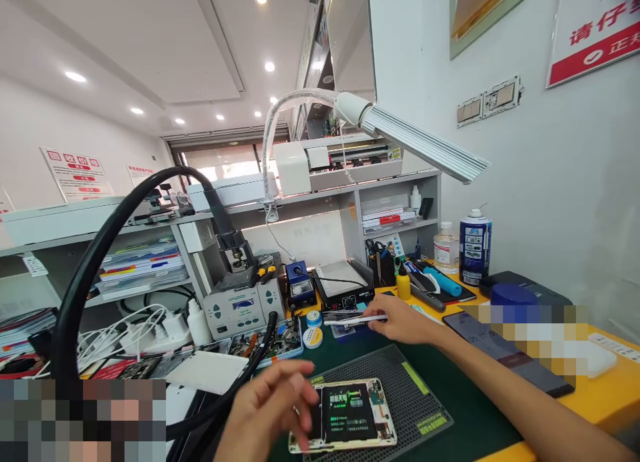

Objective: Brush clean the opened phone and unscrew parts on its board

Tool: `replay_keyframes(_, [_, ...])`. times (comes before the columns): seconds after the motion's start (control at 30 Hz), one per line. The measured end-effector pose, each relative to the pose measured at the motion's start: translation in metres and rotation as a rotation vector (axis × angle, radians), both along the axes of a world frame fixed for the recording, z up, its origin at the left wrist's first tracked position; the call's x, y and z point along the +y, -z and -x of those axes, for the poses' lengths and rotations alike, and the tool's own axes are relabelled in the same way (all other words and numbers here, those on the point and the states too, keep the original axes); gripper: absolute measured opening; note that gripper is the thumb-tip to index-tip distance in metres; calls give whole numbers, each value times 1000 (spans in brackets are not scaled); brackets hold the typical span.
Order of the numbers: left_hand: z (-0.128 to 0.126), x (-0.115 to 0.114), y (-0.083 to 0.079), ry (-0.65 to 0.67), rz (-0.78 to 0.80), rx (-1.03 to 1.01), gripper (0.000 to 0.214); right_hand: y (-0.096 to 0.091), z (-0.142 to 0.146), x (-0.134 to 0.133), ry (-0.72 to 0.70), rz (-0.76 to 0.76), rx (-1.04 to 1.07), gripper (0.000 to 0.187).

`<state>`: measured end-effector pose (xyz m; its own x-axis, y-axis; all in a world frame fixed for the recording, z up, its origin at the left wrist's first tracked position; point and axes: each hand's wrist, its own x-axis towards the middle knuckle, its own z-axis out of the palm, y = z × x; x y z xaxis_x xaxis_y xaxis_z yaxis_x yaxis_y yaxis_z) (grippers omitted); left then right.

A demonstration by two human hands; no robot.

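Observation:
An opened phone lies on a grey perforated mat, its black battery with green print facing up. Over the phone's left end hovers my left hand, fingers apart and holding nothing; whether a fingertip touches the frame I cannot tell. Farther back, my right hand has its fingers closed at the right end of a slim white tool, whose exact kind is unclear. Other thin tools lie beside it, over a small clear tray. Two small round tins stand left of these.
A hot-air station with a thick black hose stands back left. Near it is a parts tray. A yellow bottle, a spray can and a dark phone are on the right. A lamp hangs overhead.

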<state>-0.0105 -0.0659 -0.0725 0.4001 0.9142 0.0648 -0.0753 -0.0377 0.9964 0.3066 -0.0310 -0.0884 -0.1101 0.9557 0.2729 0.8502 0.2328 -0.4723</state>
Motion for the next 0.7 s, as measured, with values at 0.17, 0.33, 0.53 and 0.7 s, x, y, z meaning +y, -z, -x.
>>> replay_keyframes(0.17, [0, 44, -7, -158, -237, 109, 41, -2, -1, -5, -68, 84, -52, 28])
replay_keyframes(0.33, [1, 56, 12, -248, -415, 192, 35, 7, -1, 0, -28, 94, -25, 26])
replay_keyframes(0.53, [15, 59, 22, -292, -475, 242, 38, 15, 3, 11, 156, -6, 196, 29])
replay_keyframes(0.7, [17, 58, 30, -258, -451, 243, 44, 16, 4, 10, 244, -74, 360, 32])
